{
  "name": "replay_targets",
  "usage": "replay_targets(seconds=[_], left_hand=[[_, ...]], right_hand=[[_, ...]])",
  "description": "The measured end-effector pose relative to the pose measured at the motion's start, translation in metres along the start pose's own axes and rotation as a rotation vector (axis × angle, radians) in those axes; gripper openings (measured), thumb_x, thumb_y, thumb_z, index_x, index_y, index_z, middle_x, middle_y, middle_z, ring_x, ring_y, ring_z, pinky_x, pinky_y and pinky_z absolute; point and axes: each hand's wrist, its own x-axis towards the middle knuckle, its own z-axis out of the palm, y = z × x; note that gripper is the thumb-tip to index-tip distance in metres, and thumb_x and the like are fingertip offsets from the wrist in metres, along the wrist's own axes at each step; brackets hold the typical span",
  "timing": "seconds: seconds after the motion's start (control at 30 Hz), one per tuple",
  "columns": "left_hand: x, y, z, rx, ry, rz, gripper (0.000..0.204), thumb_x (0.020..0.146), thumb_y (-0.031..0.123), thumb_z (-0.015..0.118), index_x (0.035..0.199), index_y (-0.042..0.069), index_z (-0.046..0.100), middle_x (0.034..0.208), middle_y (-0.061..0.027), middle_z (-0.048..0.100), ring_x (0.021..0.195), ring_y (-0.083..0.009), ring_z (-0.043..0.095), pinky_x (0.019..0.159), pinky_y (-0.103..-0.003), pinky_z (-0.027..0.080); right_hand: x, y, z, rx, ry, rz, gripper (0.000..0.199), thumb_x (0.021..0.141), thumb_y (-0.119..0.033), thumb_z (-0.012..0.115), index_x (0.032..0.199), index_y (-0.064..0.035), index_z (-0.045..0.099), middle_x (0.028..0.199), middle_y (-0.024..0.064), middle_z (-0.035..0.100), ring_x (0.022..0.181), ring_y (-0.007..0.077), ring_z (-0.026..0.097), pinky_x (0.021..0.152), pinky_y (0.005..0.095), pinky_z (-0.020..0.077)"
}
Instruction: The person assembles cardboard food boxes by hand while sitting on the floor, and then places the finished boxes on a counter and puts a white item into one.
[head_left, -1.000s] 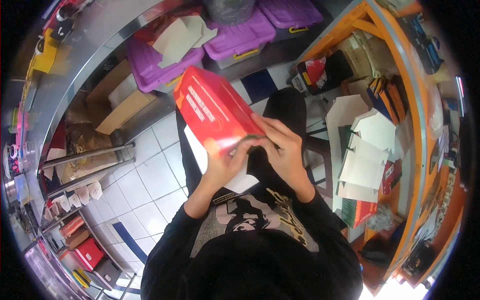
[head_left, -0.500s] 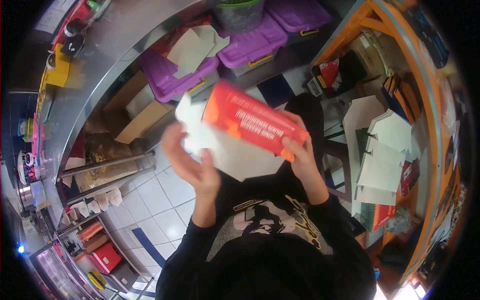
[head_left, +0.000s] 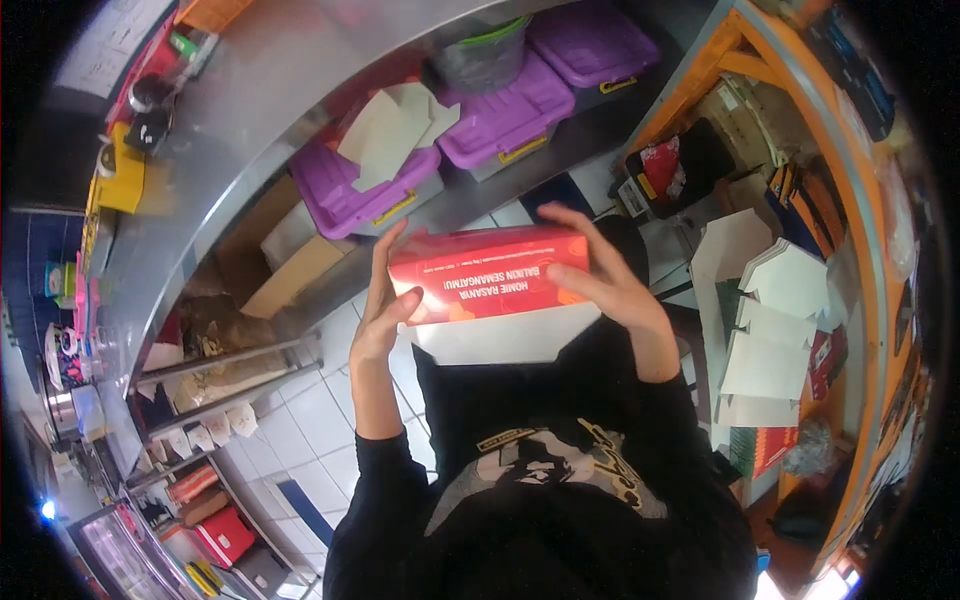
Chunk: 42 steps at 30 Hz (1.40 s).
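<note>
Between my two hands, above my lap, is a red cardboard box (head_left: 492, 240) with printed lettering and orange patches. A plain white flap (head_left: 490, 342) spreads out along its near side. My left hand (head_left: 378, 310) is closed round the left end, its thumb on the printed face. My right hand (head_left: 608, 285) grips the right end, thumb on the same face and fingers raised toward the far edge. The box lies roughly level, and its far side and underside are hidden.
On the right, a stack of white and red flattened cartons (head_left: 765, 345) rests beside an orange-framed shelf (head_left: 868, 330). Purple-lidded bins (head_left: 510, 110) stand ahead, with loose white card pieces (head_left: 390, 130) on one. A curved steel counter (head_left: 215, 185) runs along the left.
The box has turned from a slant to nearly level. My left hand, apart from the printed face before, now holds the left end, and the white flap there no longer sticks out.
</note>
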Motion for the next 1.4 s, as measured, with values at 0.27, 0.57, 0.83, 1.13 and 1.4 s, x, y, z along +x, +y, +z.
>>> replay_targets(seconds=[0.27, 0.57, 0.83, 1.13, 1.4], left_hand=[[0.109, -0.098, -0.16, -0.767, 0.516, -0.312, 0.066, 0.081, 0.058, 0.055, 0.131, 0.014, 0.047, 0.131, -0.0073, 0.05, 0.122, -0.0253, 0.047, 0.098, -0.043, 0.039], [0.279, -0.2, -0.241, -0.733, 0.644, -0.26, 0.061, 0.083, 0.056, 0.047, 0.13, 0.017, 0.049, 0.128, -0.0088, 0.054, 0.119, -0.0299, 0.05, 0.098, -0.05, 0.041], [0.243, -0.238, -0.223, -0.632, 1.042, -0.156, 0.054, 0.087, 0.035, 0.051, 0.134, 0.01, 0.041, 0.132, -0.0114, 0.047, 0.122, -0.0313, 0.046, 0.102, -0.046, 0.037], [0.046, -0.17, -0.049, -0.019, 0.652, -0.078, 0.047, 0.091, 0.013, 0.057, 0.133, 0.001, 0.038, 0.138, -0.0155, 0.04, 0.124, -0.0302, 0.045, 0.103, -0.038, 0.038], [-0.001, -0.123, 0.022, 0.295, 0.74, 0.24, 0.04, 0.092, 0.01, 0.056, 0.129, 0.001, 0.042, 0.141, -0.0162, 0.041, 0.126, -0.0273, 0.044, 0.106, -0.039, 0.034]], right_hand=[[-0.103, -0.036, -0.116, -0.465, 0.846, -0.362, 0.046, 0.091, -0.013, 0.058, 0.133, 0.0, 0.043, 0.137, 0.0134, 0.045, 0.12, 0.0264, 0.051, 0.094, 0.0364, 0.0474], [-0.444, 0.085, -0.259, -1.295, 1.846, 0.553, 0.069, 0.085, -0.037, 0.067, 0.133, 0.0054, 0.041, 0.13, 0.0187, 0.05, 0.114, 0.0298, 0.053, 0.097, 0.0386, 0.0419], [-0.403, 0.097, -0.203, -0.767, 1.925, 0.773, 0.056, 0.083, -0.026, 0.072, 0.128, -0.0022, 0.049, 0.113, 0.0104, 0.062, 0.099, 0.0175, 0.059, 0.078, 0.0291, 0.0494], [-0.463, 0.121, -0.255, -1.586, 1.57, 0.512, 0.05, 0.087, -0.043, 0.059, 0.103, 0.0039, 0.066, 0.093, 0.0222, 0.068, 0.08, 0.0352, 0.066, 0.07, 0.0401, 0.0517], [-0.443, 0.102, -0.247, -1.386, 2.006, 0.584, 0.039, 0.089, -0.028, 0.059, 0.1, 0.0098, 0.059, 0.096, 0.0243, 0.064, 0.085, 0.0342, 0.065, 0.074, 0.0397, 0.0515]])
